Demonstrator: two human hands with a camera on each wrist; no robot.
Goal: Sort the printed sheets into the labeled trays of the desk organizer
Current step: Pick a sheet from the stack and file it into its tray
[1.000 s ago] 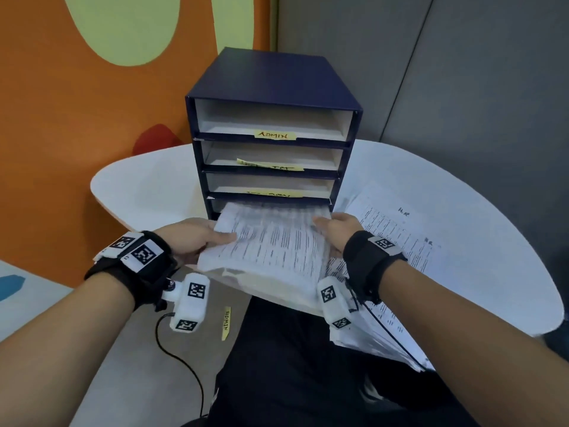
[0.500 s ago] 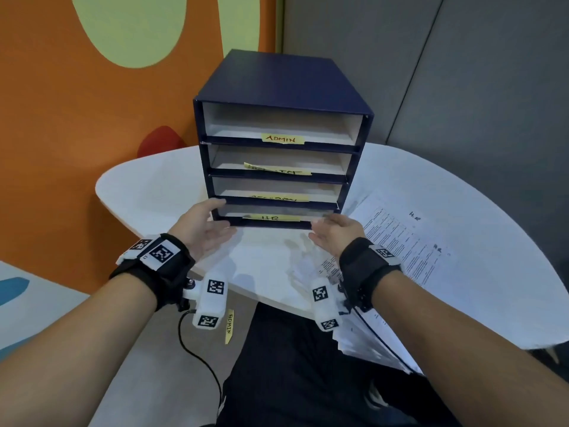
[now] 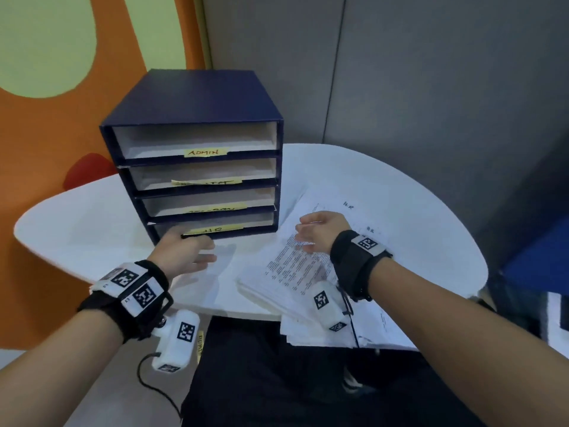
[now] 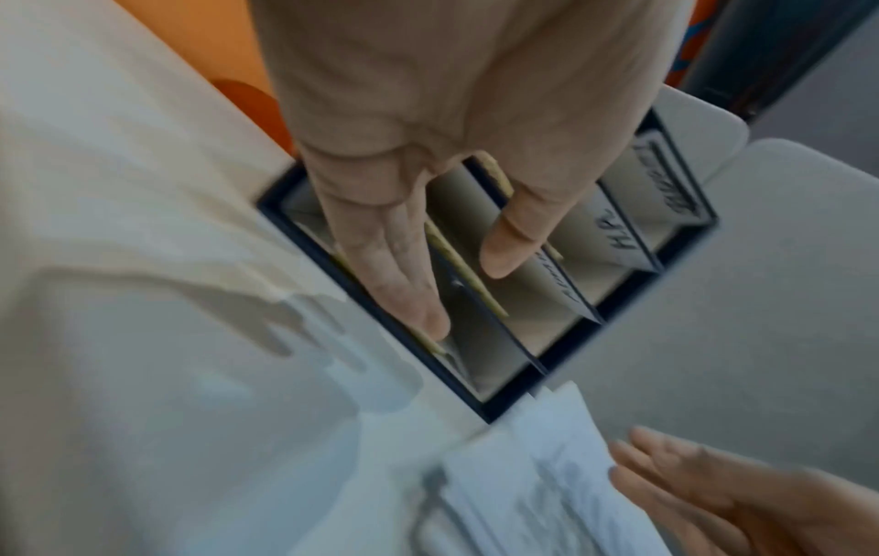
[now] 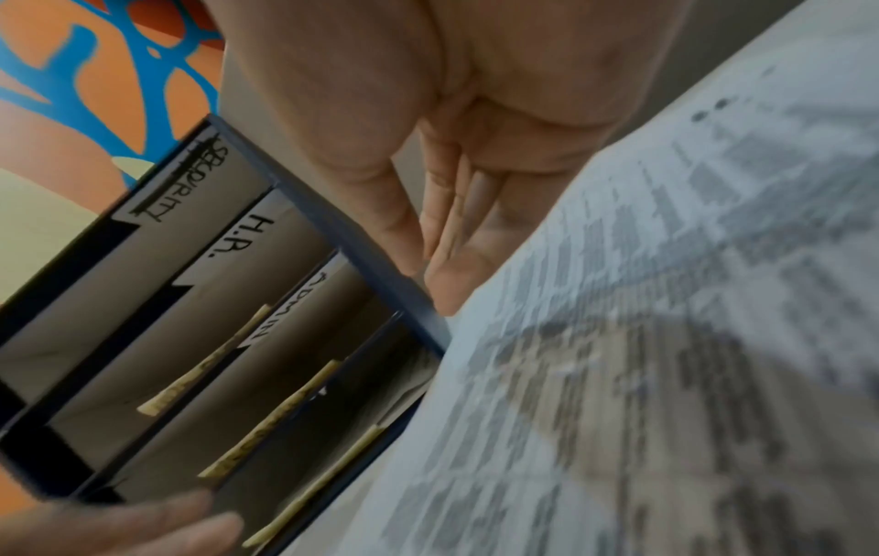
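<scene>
Sheets (image 3: 295,266) just under open R hand (image 3: 320,231), untouched.

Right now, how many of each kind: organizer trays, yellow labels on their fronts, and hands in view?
Trays of the organizer: 4
Yellow labels, ADMIN topmost: 4
Hands, left hand and right hand: 2
Total: 10
</scene>
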